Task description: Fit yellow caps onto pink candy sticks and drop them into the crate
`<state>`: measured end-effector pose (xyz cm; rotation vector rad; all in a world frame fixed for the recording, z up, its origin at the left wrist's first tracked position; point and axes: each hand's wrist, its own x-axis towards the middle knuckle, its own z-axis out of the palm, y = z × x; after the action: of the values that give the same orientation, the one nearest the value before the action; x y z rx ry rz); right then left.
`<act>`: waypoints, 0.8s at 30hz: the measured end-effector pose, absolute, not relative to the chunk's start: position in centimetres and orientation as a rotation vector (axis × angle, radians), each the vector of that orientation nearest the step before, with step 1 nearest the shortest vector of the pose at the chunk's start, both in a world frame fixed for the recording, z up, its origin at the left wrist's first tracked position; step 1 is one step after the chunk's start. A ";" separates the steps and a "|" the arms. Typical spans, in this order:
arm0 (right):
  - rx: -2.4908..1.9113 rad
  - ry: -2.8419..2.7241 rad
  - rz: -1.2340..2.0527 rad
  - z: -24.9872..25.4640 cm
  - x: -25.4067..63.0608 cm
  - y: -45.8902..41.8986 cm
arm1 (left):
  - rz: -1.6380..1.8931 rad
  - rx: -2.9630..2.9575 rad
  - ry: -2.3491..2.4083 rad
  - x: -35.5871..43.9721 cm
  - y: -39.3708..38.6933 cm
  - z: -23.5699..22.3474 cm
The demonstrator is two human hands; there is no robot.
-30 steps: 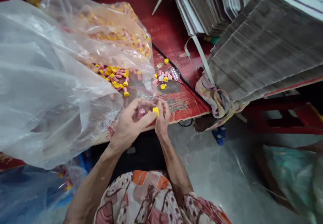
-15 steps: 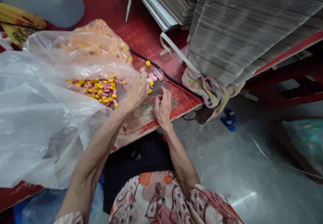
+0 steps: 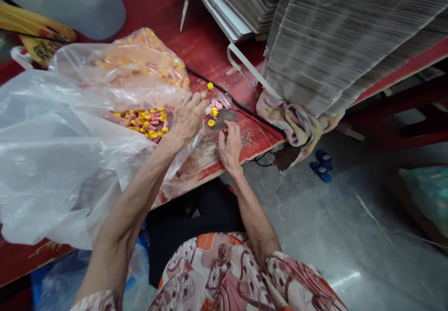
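Over the worn red desk, a small loose cluster lies just ahead of both hands, short of the black cable. It holds yellow bottle caps and pink wrapped pieces, with a small clear plastic sleeve touching its far side. The sleeve's long axis slants from upper left to lower right. One more cap sits apart near the cable.

The left hand is nearer, with its fingertips just beside the cluster's left edge; the cluster lies to the right of that hand and slightly ahead. The hand is curled downward, and a strip of thin clear film runs from under it toward the desk's near edge. Whether it grips that film, I cannot tell.

The right hand is open, its fingers loosely spread and slightly bent, resting just below and to the right of the cluster, touching nothing visible but the desk.

To the left, a large clear plastic bag slumps against the left forearm, with more yellow caps and pink pieces heaped under its folds. Flattened corrugated cardboard stacks up on the right, over a crumpled cloth.
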<state>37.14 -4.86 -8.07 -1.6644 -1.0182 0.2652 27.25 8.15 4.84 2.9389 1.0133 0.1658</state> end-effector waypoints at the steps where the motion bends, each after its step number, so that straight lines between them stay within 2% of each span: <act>1: -1.659 -1.018 0.256 -8.0 37.2 -4.9 | 0.154 2.904 1.002 27.0 8.0 4.8; 10: -1.644 -0.828 0.180 -7.4 37.3 -5.5 | 0.158 2.794 0.890 29.4 6.6 4.7; 15: -1.622 -0.755 0.247 -7.2 37.1 -5.5 | -0.150 2.858 0.856 31.9 6.8 3.0; 20: -1.651 -0.765 0.208 -7.0 37.0 -5.5 | 0.002 2.886 0.855 32.2 7.4 2.3; 24: -1.665 -0.760 0.208 -6.8 37.0 -5.4 | 0.061 2.838 0.921 31.1 7.2 3.5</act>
<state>36.99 -5.44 -6.81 -1.6645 -0.7604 0.2085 31.12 7.24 3.48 2.8380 0.9215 0.0614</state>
